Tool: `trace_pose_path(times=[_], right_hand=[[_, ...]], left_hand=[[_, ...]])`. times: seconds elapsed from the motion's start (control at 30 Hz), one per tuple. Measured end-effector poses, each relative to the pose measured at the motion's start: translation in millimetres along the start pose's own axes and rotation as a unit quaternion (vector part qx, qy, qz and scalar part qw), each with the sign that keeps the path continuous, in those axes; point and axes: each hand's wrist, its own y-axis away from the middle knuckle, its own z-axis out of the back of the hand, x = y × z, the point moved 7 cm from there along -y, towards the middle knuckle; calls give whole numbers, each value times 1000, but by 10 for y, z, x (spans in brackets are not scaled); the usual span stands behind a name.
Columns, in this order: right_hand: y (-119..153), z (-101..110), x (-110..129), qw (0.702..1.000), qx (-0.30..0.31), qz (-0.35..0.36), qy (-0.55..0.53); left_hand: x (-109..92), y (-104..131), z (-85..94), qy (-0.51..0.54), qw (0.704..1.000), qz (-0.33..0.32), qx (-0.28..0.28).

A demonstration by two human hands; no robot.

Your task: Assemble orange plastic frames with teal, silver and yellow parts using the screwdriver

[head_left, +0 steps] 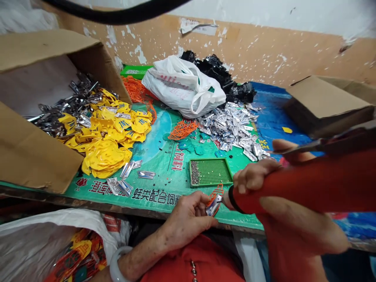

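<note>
My left hand [185, 219], with a pale bangle at its wrist, pinches a small assembly of a silver plate [214, 206] and orange plastic [217, 191] at the table's front edge. My right hand [305, 223] is wrapped round a red power screwdriver [296, 184]. The driver's tip end meets the silver plate; the exact contact point is too small to make out. Just behind them lies a green perforated tray [219, 171], with small screws [194, 173] heaped at its left end.
A cardboard box [35, 156] spills yellow parts [117, 129] and dark metal pieces at left. Behind the tray are silver plates [229, 125], orange pieces [183, 129], a white bag [182, 86] and black parts [217, 70]. Another box [323, 98] stands right; an open sack [58, 223] sits below left.
</note>
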Motion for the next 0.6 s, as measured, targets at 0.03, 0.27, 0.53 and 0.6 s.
trace_pose_path(times=[0.03, 0.27, 0.53, 0.6], right_hand=[[-37, 20, 40, 1000, -15, 3, 1], [-251, 321, 32, 989, -139, 28, 47], [-380, 567, -150, 932, -206, -31, 298], [-306, 584, -182, 921, -194, -32, 336]], left_hand=[[-4, 9, -7, 21, 1000, 5, 5], [44, 21, 56, 162, 986, 21, 15], [79, 10, 74, 377, 926, 34, 9], [87, 15, 40, 405, 914, 36, 11]])
